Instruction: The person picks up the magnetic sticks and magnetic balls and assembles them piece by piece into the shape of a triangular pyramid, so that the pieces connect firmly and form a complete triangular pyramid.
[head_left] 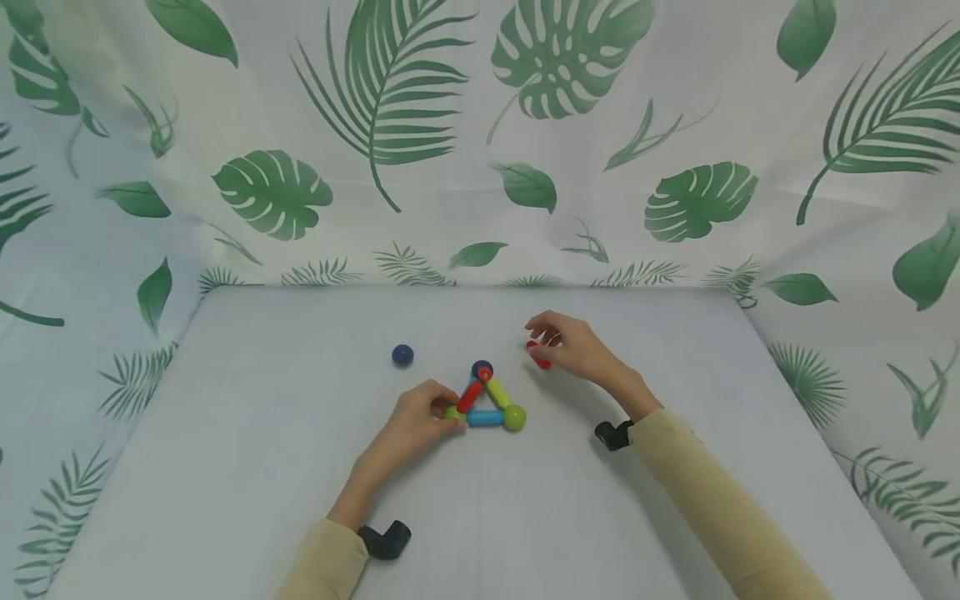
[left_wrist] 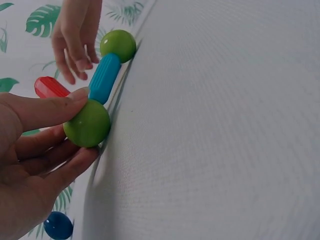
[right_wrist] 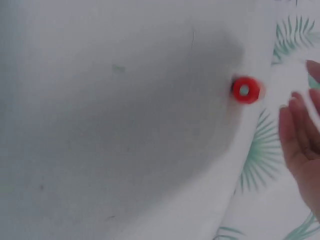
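Note:
My left hand [head_left: 416, 417] pinches a green ball [left_wrist: 87, 124] between thumb and fingers, at the near left corner of a triangle of rods and balls. From that ball a light blue rod [head_left: 486, 417] runs to a second green ball [head_left: 514, 417]. A yellow-green rod [head_left: 497, 392] leads on to a dark blue ball [head_left: 477, 365] at the far corner. One red rod [head_left: 470, 395] slants up from the held ball. My right hand [head_left: 581, 348] hovers over a loose red rod [head_left: 543, 362], fingers loosely bent. In the right wrist view, a gap separates its fingers from that rod's end [right_wrist: 254, 92].
A loose dark blue ball [head_left: 402, 355] lies on the white table [head_left: 262, 467], left of the triangle. Behind the table and along both sides hangs a white cloth [head_left: 450, 225] with green leaf prints. Each wrist wears a small black camera [head_left: 386, 540].

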